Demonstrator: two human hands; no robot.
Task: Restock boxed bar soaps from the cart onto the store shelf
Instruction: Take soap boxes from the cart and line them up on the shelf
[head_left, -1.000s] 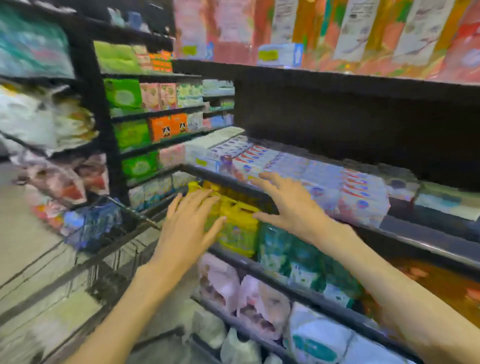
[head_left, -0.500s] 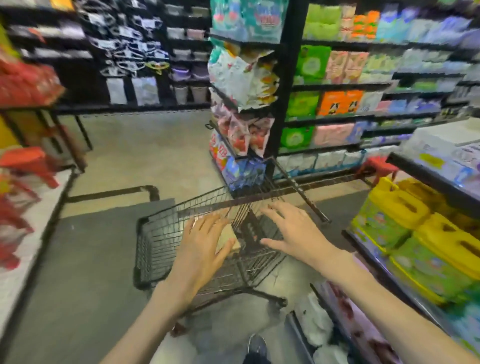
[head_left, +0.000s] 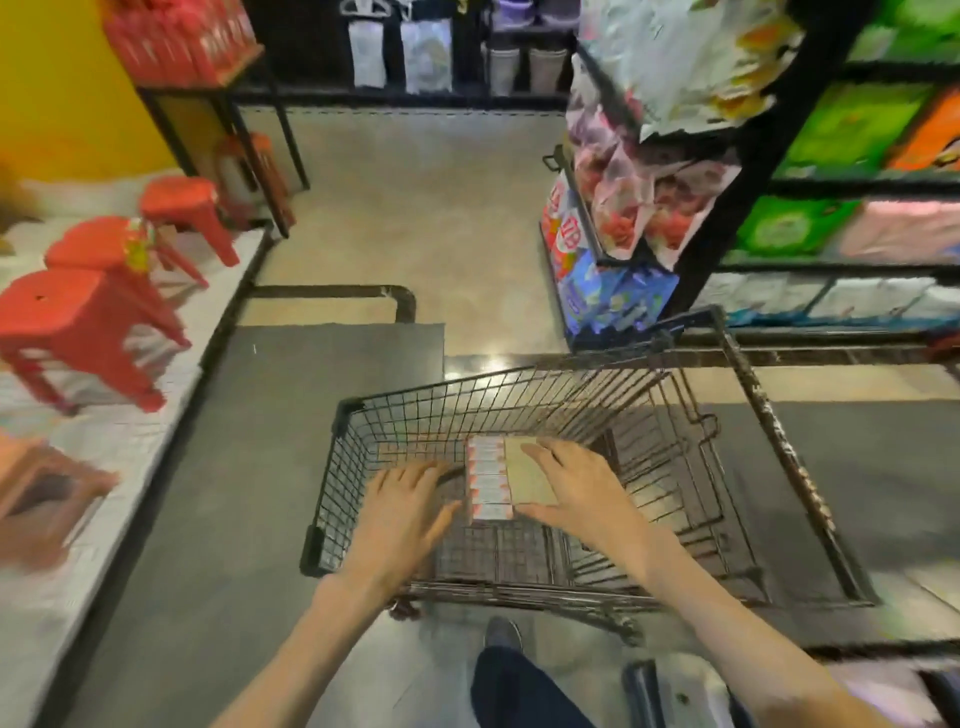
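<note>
Grip: left hand (head_left: 402, 512) and right hand (head_left: 582, 491) spread, flanking the soap boxes (head_left: 488, 486); contact unclear.
Location: boxes stacked low in cart (head_left: 332, 467).
Risk: uneven squeeze could spill the loose stack.

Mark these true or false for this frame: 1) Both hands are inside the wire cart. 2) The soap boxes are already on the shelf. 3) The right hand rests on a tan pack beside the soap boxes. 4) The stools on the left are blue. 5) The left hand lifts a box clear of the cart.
1) True: left hand and right hand reach into the cart.
2) False: the soap boxes lie stacked in the cart.
3) True: it lies on the tan pack.
4) False: the stools are red.
5) False: it is beside the stack, fingers spread, lifting nothing.
</note>
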